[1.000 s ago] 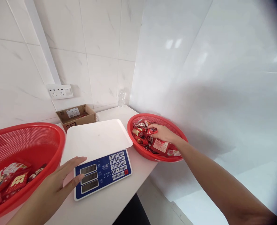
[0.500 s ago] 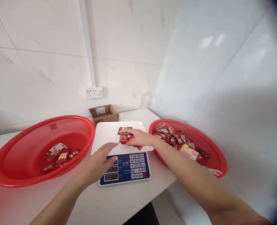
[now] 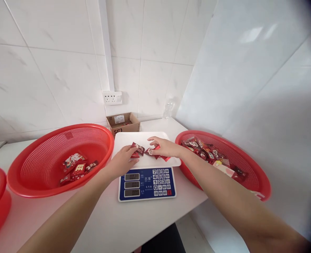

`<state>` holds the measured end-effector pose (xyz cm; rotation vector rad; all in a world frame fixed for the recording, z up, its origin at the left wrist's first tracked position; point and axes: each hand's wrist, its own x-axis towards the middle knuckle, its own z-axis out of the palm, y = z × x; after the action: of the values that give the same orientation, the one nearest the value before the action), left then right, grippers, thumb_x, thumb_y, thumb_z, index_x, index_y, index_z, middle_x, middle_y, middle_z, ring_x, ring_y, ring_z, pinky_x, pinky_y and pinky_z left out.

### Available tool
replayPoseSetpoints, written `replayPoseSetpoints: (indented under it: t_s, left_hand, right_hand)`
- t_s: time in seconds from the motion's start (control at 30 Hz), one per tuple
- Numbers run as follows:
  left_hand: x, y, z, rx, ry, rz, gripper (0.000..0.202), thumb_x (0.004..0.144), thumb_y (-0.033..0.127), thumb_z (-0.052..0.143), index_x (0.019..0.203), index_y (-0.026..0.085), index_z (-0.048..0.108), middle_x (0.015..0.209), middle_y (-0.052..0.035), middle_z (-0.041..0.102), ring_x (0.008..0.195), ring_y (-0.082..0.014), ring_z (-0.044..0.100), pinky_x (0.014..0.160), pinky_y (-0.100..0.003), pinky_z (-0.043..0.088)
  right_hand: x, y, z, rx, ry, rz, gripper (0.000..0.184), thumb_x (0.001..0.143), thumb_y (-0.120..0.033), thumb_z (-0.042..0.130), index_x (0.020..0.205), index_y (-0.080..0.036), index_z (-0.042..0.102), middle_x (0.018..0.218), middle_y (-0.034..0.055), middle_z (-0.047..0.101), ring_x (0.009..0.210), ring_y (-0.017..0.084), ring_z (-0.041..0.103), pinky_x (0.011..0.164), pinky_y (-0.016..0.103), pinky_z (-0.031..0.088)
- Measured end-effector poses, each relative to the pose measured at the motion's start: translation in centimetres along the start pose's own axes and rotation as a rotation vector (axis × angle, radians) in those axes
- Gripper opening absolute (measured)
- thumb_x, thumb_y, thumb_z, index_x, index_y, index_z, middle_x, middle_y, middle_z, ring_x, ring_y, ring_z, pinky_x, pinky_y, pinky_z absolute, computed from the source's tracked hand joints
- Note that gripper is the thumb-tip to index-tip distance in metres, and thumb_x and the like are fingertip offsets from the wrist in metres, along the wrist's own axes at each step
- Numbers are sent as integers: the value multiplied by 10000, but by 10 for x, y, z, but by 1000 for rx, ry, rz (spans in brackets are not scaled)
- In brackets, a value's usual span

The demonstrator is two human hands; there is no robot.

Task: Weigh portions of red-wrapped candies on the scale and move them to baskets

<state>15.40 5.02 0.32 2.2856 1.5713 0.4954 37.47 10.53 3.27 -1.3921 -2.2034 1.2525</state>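
Observation:
Small red snack packets lie in two groups on the white pan (image 3: 144, 163) of a digital scale. My left hand (image 3: 121, 161) has its fingers and thumb closed on the left red snack packets (image 3: 139, 149), near the pan's left side. A short way to the right, my right hand (image 3: 167, 147) pinches other red snack packets (image 3: 148, 152) from above, its index finger reaching forward; the palm hides part of them. The scale's blue keypad panel (image 3: 147, 189) faces me, with its number displays (image 3: 132, 185) lit by dark digits.
On the left stands a red mesh basket (image 3: 20, 165) with several packets (image 3: 78, 170) inside. A fuller red basket (image 3: 263, 175) stands right, under my forearm. Behind the scale are a cardboard box (image 3: 131, 126) and a clear plastic bottle (image 3: 169, 109). Another red basket (image 3: 2, 207) edges in at left.
My left hand has moved forward from above the displays onto packets on the pan. The packets, together under my right hand before, are now split into two groups. The view has shifted.

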Motion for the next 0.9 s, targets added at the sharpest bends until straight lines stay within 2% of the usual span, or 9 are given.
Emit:
replayPoseSetpoints:
  t_s: [0.1,0.17,0.23,0.4,0.5,0.57,0.63,0.73,0.9]
  left_hand:
    - [5,1,0,22,-50,19,468,870,361,446,1311,209,491,1388,-93,481,1301,-268,403,1067,-401,349]
    - [5,3,0,41,-65,22,467,874,349,437,1322,226,483,1376,-81,495,1288,-261,416,1056,-387,358]
    - [3,6,1,66,-66,14,472,879,342,426,1337,237,465,1338,-82,524,1269,-261,430,1036,-384,372]
    - [-3,13,4,160,-29,-39,466,892,414,384,1320,259,482,1159,-111,585,1140,-306,494,912,-426,430]
    - [-4,15,6,210,-8,-69,501,880,490,381,1299,244,503,1101,-128,582,1063,-320,512,862,-442,433]
    - [-4,16,7,220,-3,-77,517,876,527,368,1282,243,513,1100,-127,580,1045,-314,511,856,-436,430]
    - [-5,19,8,210,-9,-78,539,877,551,345,1286,239,504,1117,-127,579,1046,-311,509,843,-427,436]
    - [-5,22,8,181,-25,-79,570,879,549,341,1329,218,453,1143,-133,579,1076,-314,503,850,-424,440]
    - [-9,24,6,157,-36,-99,569,888,486,376,1383,206,375,1285,-139,518,1159,-323,478,925,-437,407]
  right_hand:
    - [0,2,-3,-115,152,67,605,727,-288,681,1287,-231,460,1240,118,582,876,157,642,726,250,513]
    - [0,0,-3,-143,212,89,536,759,-327,649,1258,-216,487,1149,103,630,757,144,642,671,259,508]
    - [0,-3,-2,-165,269,87,465,788,-375,613,1212,-208,522,1077,85,656,720,143,629,667,272,495]
    - [5,-11,1,-236,419,48,307,756,-377,659,1010,-208,622,1038,59,658,926,193,598,825,307,443]
    - [7,-14,-1,-265,500,46,170,755,-338,663,841,-192,646,1014,81,650,974,228,578,871,350,417]
    - [7,-14,-1,-252,544,45,156,777,-336,637,815,-185,647,1023,94,642,990,234,574,889,366,409]
    - [7,-15,2,-209,544,33,171,801,-345,607,852,-188,650,1006,79,653,968,211,590,879,350,425]
    - [7,-15,14,-124,464,11,195,819,-326,585,944,-191,649,974,50,676,856,158,628,793,298,477]
    - [11,-11,25,-78,350,36,290,780,-170,614,1069,-165,634,966,73,683,749,144,648,682,271,513]
